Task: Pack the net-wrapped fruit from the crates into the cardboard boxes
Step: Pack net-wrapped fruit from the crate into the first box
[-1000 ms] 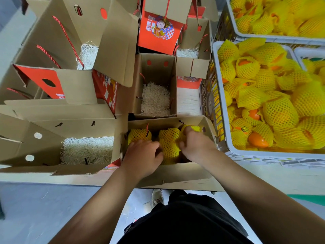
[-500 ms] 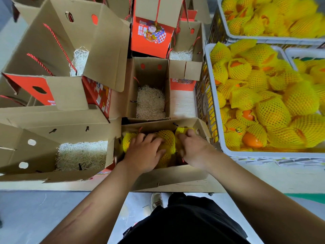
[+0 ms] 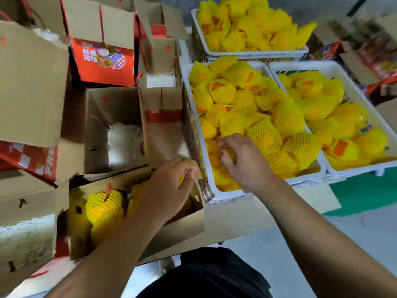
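At near edge of table, open brown cardboard box (image 3: 171, 235) holds several yellow foam-net-wrapped fruit (image 3: 105, 206); left hand (image 3: 169, 188) inside its right end, fingers curled over netted fruit there, grip itself blurred, cannot tell if pinching. Right hand (image 3: 242, 162) reaches into near white plastic crate (image 3: 227, 195) heaped with same netted fruit (image 3: 285, 119), fingers loosely curled onto fruit at crate's near-left corner, clasp not clear. Second white crate (image 3: 363, 168) just right, third (image 3: 253, 53) behind. Open empty boxes with pale shredded padding (image 3: 125, 145) stand left
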The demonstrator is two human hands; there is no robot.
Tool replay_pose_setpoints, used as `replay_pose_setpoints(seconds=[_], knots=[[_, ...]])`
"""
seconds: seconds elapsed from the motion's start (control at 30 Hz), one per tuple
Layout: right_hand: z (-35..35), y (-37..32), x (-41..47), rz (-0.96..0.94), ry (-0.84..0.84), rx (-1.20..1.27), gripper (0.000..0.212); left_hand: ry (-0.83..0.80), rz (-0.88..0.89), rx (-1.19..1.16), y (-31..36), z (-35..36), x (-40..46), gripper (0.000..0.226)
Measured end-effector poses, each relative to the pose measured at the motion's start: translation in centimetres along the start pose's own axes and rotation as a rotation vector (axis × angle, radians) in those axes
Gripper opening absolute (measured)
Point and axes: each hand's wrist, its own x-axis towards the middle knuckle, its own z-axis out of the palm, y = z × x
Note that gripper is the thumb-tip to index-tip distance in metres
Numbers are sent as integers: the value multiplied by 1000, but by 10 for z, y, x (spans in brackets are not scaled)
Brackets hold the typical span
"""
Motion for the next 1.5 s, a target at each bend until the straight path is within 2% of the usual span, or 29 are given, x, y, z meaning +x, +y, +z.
replay_pose_setpoints(seconds=[0.1, 0.17, 0.3, 0.47, 0.57, 0.7, 0.73, 0.8, 0.87, 0.93, 1.0, 1.07, 1.1, 1.17, 1.23, 1.3, 1.33, 1.43, 1.5], knots=[[-14, 49, 20, 283, 9, -324, 47, -21, -116, -176, 19, 10, 25, 21], [-15, 69, 32, 449, -67, -363, 55, -50, -151, -271, 31, 17, 40, 20], [7, 76, 40, 476, 5, -520, 37, -63, -117, -283, 44, 26, 53, 18], [7, 69, 30, 472, 47, -473, 53, -65, -137, -318, 35, 24, 50, 18], [-14, 58, 21, 369, 204, -299, 62, -23, -163, -371, 31, 17, 46, 18], [-33, 5, 15, 211, 360, 221, 68, 42, -207, -506, 29, -4, 33, 17], [-30, -17, 14, 190, 325, 371, 66, 38, -229, -583, 26, -11, 28, 20], [-15, -62, 9, 186, 145, 653, 58, -2, -286, -770, 17, -28, 15, 25], [8, -95, 4, 208, -19, 750, 50, 6, -372, -944, 1, -43, 0, 24], [32, -116, 1, 262, -121, 766, 48, 86, -450, -997, -17, -53, -15, 22], [52, -127, -1, 359, -178, 817, 48, 166, -524, -974, -35, -54, -29, 10], [64, -128, -2, 420, -233, 835, 46, 187, -593, -914, -48, -52, -41, 8], [66, -126, -3, 419, -288, 813, 44, 163, -594, -873, -54, -50, -47, 8], [69, -122, -5, 394, -397, 749, 35, 78, -563, -765, -62, -46, -61, 25], [74, -114, -6, 340, -380, 603, 28, -33, -538, -637, -64, -43, -72, 31], [79, -107, -7, 302, -384, 391, 37, -150, -472, -442, -63, -44, -80, 34], [80, -106, -9, 299, -452, 289, 46, -163, -441, -295, -63, -46, -83, 35], [91, -109, -14, 261, -674, -60, 70, -107, -384, 170, -62, -53, -92, 28], [102, -113, -12, 248, -727, -210, 78, -165, -416, 250, -62, -53, -96, 21]])
